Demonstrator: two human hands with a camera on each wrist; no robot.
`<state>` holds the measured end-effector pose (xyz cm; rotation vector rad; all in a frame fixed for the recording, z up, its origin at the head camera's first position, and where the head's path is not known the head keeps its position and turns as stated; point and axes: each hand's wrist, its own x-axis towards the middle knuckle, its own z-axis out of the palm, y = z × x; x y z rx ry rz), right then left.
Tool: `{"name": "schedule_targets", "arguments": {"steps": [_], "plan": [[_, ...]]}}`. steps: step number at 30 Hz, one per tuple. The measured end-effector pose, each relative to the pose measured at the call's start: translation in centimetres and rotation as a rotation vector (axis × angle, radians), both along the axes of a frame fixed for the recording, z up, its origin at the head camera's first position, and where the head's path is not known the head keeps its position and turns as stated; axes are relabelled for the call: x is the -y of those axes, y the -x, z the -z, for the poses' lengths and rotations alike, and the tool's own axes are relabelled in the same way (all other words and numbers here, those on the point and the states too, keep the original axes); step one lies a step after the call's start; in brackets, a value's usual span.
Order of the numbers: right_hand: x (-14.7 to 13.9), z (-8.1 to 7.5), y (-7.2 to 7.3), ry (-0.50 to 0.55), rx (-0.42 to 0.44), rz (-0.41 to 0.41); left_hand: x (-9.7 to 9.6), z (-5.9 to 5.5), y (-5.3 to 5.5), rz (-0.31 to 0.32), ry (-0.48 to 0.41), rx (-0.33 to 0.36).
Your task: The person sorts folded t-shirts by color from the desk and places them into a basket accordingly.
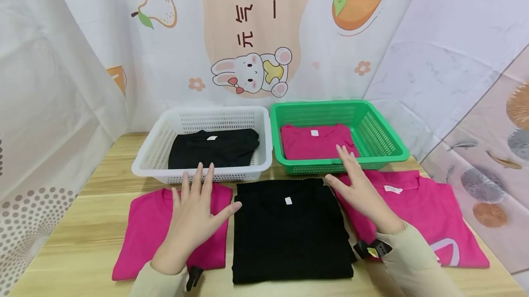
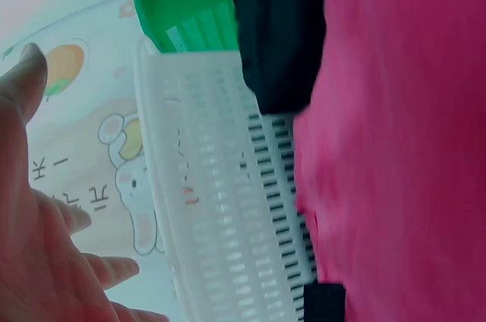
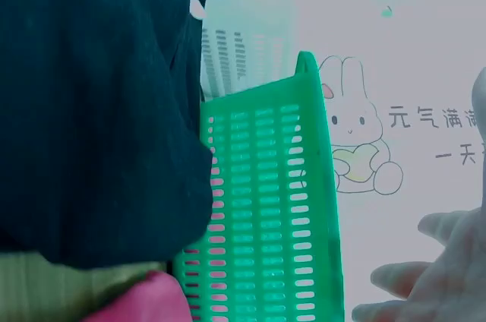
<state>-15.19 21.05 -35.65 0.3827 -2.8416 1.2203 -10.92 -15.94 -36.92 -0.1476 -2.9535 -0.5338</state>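
Note:
My left hand (image 1: pixel 192 223), fingers spread, hovers over the folded pink T-shirt (image 1: pixel 144 237) at the left and holds nothing. Over the pink T-shirt (image 1: pixel 438 214) on the right, close to the edge of the black one, my right hand (image 1: pixel 361 193) is stretched out with its fingers straight. Between the hands a folded black T-shirt (image 1: pixel 291 237) lies flat, its white neck label facing up. Each wrist view shows that side's fingers (image 2: pixel 57 261) (image 3: pixel 433 276) extended and apart from the cloth.
Behind the shirts stand a white basket (image 1: pixel 264 150) with a folded black shirt (image 1: pixel 211 150) inside and a green basket (image 1: pixel 388 127) with a folded pink shirt (image 1: pixel 307 145). Their near rims adjoin. A printed curtain (image 1: pixel 165 72) hangs behind the wooden table (image 1: pixel 78 228).

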Motion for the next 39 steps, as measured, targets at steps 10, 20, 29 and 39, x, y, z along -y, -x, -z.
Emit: {"name": "schedule_targets", "arguments": {"steps": [10, 20, 29, 39], "plan": [[-0.3, 0.6, -1.4, 0.276, 0.064, -0.008, -1.5, 0.4, -1.4, 0.042, -0.248, 0.057], [-0.7, 1.1, -2.8, 0.429, 0.138, -0.012, -2.5, 0.8, -2.2, 0.072, -0.483, 0.16], [-0.5, 2.8, -2.9, 0.537, 0.191, -0.043, -3.2, 1.5, -2.4, 0.069, -0.656, 0.252], [-0.1, 4.0, -2.7, 0.602, 0.298, -0.072, -3.8, 2.4, -2.2, 0.095, -0.729, 0.272]]}}
